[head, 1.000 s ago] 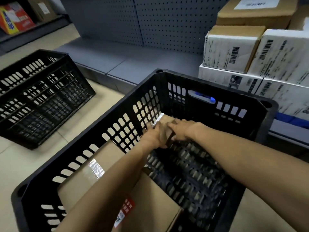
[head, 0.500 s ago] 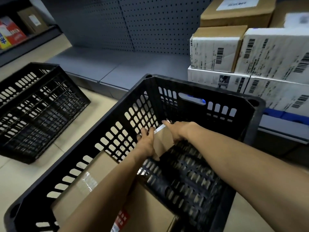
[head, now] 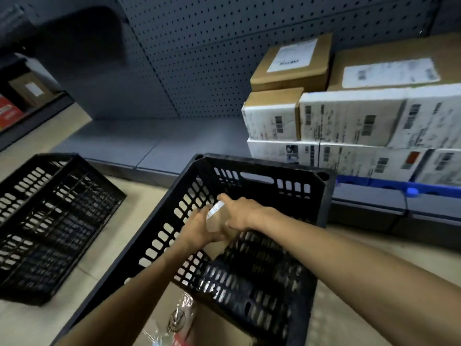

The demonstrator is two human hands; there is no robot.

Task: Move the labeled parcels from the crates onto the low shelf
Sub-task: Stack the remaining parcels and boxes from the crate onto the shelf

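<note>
while both arms reach down into the near crate (head: 162, 236), a small brown parcel (head: 215, 222) is held between the two hands, inside the crate toward its far left corner. left hand (head: 198, 227): fingers curled round the parcel's left side and underside. right hand (head: 240, 213): fingers wrapped over the parcel's top and right edge, index finger lying beside a white label strip (head: 216, 208). whether the parcel's lower end rests on the crate bottom: cannot tell, wrists cover it.

second item in the same crate: a larger cardboard box (head: 219, 325) at the near end, with crinkled clear tape (head: 179, 318) and a red mark on top, partly under the left forearm.

beyond the crate's far wall: the low shelf (head: 149, 143), grey, with a pegboard back panel (head: 199, 58). beyond the crate's far right corner: stacked parcels (head: 349, 121) with white barcode labels stand on that shelf, several layers high. left of the crate, apart from it: a second black crate (head: 50, 221) on the floor (head: 112, 245). picture edges blurred; label text unreadable.
</note>
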